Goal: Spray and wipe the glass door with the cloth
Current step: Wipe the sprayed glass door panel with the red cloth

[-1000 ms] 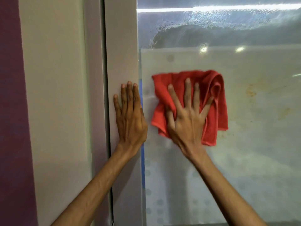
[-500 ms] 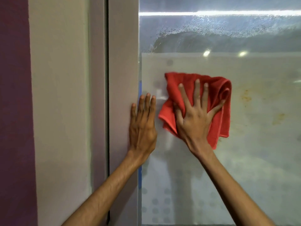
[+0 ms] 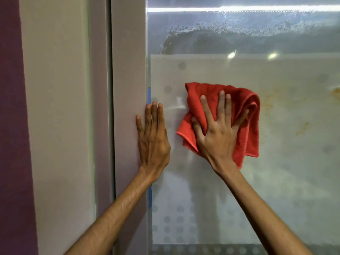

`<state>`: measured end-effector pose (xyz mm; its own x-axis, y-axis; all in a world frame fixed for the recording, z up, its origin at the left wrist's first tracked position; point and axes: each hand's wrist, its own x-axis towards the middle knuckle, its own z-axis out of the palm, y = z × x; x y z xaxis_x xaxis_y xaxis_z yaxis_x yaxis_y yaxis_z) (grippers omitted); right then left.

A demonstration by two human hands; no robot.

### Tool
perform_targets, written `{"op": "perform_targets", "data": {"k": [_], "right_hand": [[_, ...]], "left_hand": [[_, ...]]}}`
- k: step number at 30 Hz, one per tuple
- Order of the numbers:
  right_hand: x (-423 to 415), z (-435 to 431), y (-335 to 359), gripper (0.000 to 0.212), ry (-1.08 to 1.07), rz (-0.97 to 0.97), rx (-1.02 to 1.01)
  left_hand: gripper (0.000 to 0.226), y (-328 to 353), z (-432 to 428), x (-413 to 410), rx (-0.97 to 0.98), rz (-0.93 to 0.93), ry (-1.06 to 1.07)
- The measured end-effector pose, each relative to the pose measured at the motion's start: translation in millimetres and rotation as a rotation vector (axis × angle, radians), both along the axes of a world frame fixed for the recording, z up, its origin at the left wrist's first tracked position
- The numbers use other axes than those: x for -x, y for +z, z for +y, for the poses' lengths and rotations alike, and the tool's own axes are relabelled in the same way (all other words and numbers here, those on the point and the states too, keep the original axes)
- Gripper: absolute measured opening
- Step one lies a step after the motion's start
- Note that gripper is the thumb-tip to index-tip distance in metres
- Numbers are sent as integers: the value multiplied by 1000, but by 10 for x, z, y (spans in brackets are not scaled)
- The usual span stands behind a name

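At the far left a purple wall strip (image 3: 11,126) was seen, then a beige wall (image 3: 58,107), then the pale door frame (image 3: 128,70) running straight up and down.

The left hand (image 3: 153,137) was laid flat across the frame's right edge and the left edge of the glass door (image 3: 294,181). Its fingers were held straight and close together, pointing up, and nothing was grasped by it.

Just to its right, apart from it, the red cloth (image 3: 246,115) was pressed flat against the frosted middle part of the glass. The cloth was bunched and folded, about as tall as wide, so no clear long axis could be made out. A thick fold ran up and down its right side, and a loose corner hung down at the lower right.

The right hand (image 3: 217,135) was spread over the cloth, palm down, with the fingers straight, fanned apart and pointing up. The little finger was sunk into the right-hand fold. The cloth was pressed rather than gripped.

Above, on the clear band of glass, spray droplets (image 3: 220,28) were scattered beneath a bright light strip (image 3: 239,8). To the right of the cloth, rust-coloured stains (image 3: 301,129) were seen on the frosted glass.
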<state>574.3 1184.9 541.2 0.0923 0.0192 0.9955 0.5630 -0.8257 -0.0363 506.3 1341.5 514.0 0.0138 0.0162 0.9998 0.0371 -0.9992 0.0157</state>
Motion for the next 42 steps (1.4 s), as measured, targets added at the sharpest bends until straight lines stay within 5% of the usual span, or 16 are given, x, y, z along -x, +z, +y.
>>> {"op": "perform_targets", "data": {"k": [6, 12, 22, 28, 31, 38, 42], "right_hand": [[-72, -357, -816, 72, -7, -57, 190], [-270, -621, 37, 68, 12, 28, -120], [-243, -746, -855, 70, 31, -98, 215], [-407, -1029, 146, 68, 17, 72, -164], [-354, -778, 324, 70, 12, 16, -77], [-418, -1106, -722, 69, 17, -125, 245], [-564, -1401, -196, 72, -26, 41, -39]], "left_hand": [[64, -12, 37, 15, -5, -3, -16], [86, -47, -138, -35, 92, -60, -8], [72, -127, -379, -132, 57, 17, -143], [60, -108, -438, -154, 27, 50, -46], [60, -55, -488, -208, 13, 37, -27], [58, -16, -532, -255, 34, 40, 5], [59, -7, -510, -261, 12, 61, 15]]}}
